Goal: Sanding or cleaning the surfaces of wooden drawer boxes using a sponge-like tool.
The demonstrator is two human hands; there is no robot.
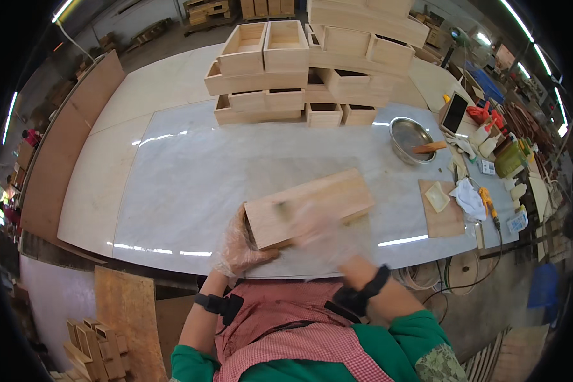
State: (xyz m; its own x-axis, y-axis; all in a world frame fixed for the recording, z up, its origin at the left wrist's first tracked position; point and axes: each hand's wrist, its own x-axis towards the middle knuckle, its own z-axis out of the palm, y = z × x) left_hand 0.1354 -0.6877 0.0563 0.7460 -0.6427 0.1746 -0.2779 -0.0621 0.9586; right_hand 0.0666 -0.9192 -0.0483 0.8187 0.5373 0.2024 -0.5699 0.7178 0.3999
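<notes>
A pale wooden box lies tilted on the plastic-covered worktable in front of me, a long flat face turned up. My left hand, in a clear plastic glove, grips its left end, with the thumb along the near edge. Over the middle of the box is my right hand, smeared by motion, so its fingers cannot be made out. A small dark blur shows on the wood just left of it; I cannot tell what it is.
Stacked wooden drawer boxes rise at the table's back. To the right stand a metal bowl with a wooden piece across its rim, a white dish, a white cloth, a yellow corded tool and several bottles. A wooden panel borders the left side.
</notes>
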